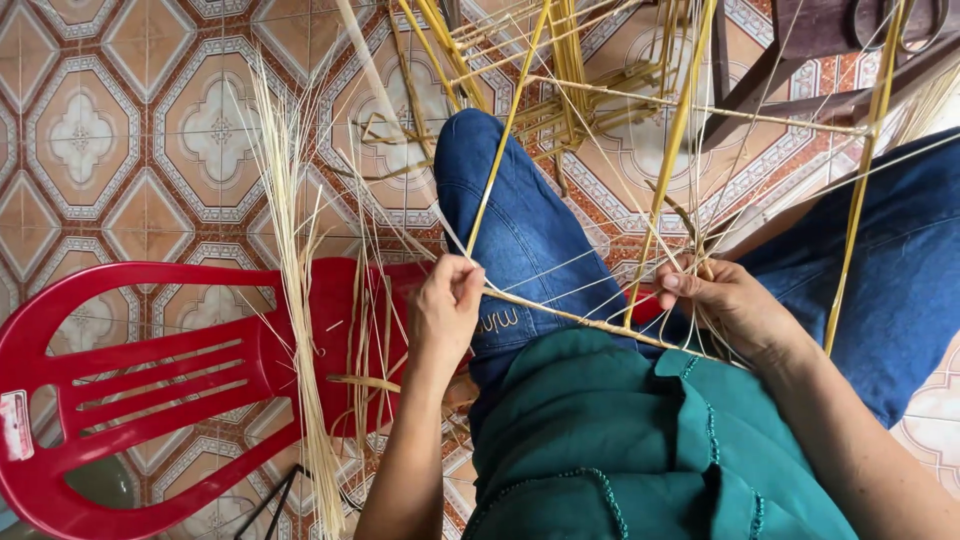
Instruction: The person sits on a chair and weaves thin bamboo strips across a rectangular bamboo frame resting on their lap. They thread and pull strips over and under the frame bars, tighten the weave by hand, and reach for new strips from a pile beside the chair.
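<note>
- Floor tiles (130, 130) with orange and white shapes lie under everything.
- Blue jeans (520, 230) cover the person's legs, and a green shirt (600, 440) hangs over the lap.
- Red plastic chair (150, 370) lies tipped over beside the left knee, and a bunch of pale straw strips (300, 300) rests across it.
- Yellow cane frame (590, 90) stands past the knees, made of thin sticks that cross each other, and some of its long sticks reach back to the hands.
- Dark wooden stool (800, 50) stands in the top right corner.
- Left hand (445, 305) is over the left thigh, with its fingers (465, 280) closed tight on the end of a thin cane stick (570, 317).
- Right hand (725, 300) is by the right thigh, with its fingers curled around the other end of that stick and some thin strips.
- That stick lies flat across the lap, between the two hands.
- It looks like the weaving step is going on, with the stick held still while strips get tied on.
- A next move would need a firm hold and a gentle pull, so the thin strips do not snap.
</note>
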